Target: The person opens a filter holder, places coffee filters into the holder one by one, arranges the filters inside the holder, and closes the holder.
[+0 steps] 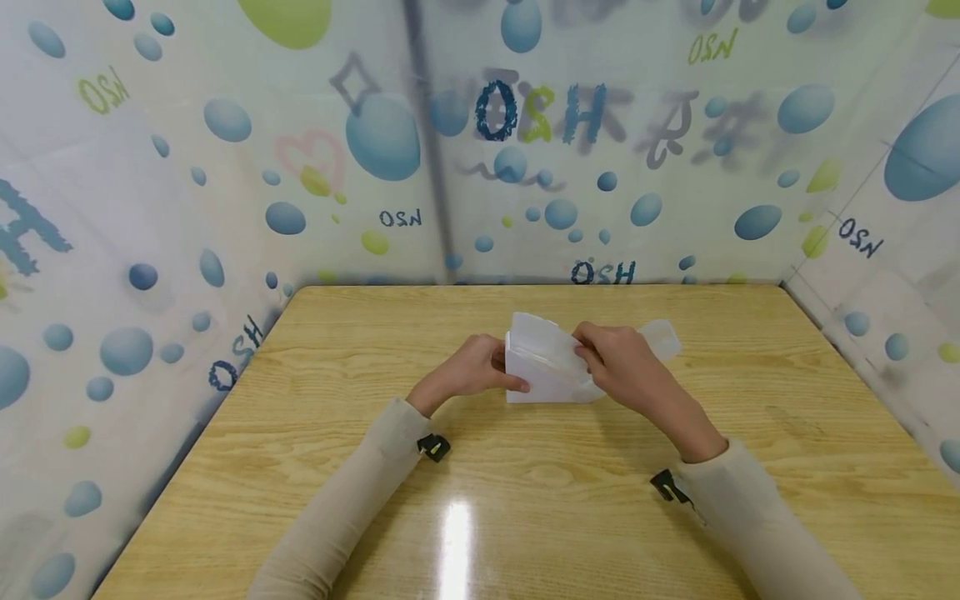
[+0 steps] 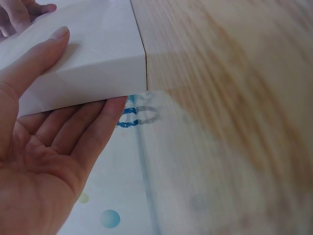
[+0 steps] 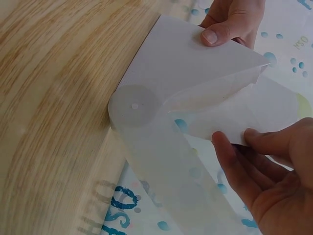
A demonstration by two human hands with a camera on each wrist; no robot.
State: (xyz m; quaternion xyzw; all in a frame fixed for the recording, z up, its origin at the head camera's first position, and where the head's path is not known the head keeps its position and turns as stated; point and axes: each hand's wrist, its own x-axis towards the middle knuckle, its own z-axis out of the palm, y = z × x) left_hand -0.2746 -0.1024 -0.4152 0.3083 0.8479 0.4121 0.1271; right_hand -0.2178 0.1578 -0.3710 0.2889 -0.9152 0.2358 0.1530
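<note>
A white box-like case (image 1: 546, 387) stands on the table slightly right of the middle. My left hand (image 1: 477, 367) grips its left end; in the left wrist view the thumb lies on one broad side of the white case (image 2: 100, 41) and the fingers on the opposite side. With thumb and fingers, my right hand (image 1: 624, 368) pinches the edge of a thin pale flap (image 3: 257, 110), which stands apart from the case's slanted edge. At the case's rounded corner sits a translucent disc (image 3: 134, 105). From there a translucent strip (image 3: 166, 156) extends outward beyond my right hand.
The wood-grain table (image 1: 360, 350) reaches back to a printed curtain (image 1: 480, 192) with bubbles and letters, which also hangs at both sides. Dark clips (image 1: 433, 447) sit at the sleeve cuffs.
</note>
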